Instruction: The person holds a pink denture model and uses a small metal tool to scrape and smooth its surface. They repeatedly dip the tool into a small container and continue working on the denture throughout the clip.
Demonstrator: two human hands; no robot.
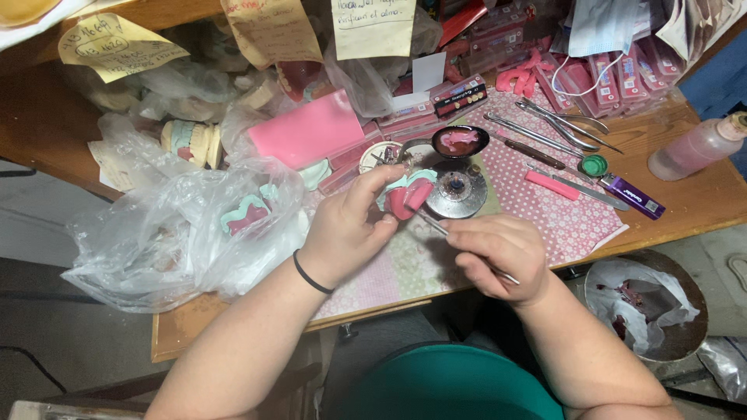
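1. Left hand (346,229), black band on the wrist, fingers closed around a pink wax and teal dental model (406,194), held just above the tabletop (685,204).
2. Right hand (502,257), fingers pinched on a thin metal tool (436,225); its tip touches the model's underside.
3. Round metal burner (457,190) just behind the model, spoon of pink wax (459,141) above it.
4. Clear plastic bag (171,233) left of the left hand.

One camera sits on the person's head. It looks straight down, close up, at the messy wooden desk (47,117) and floor.
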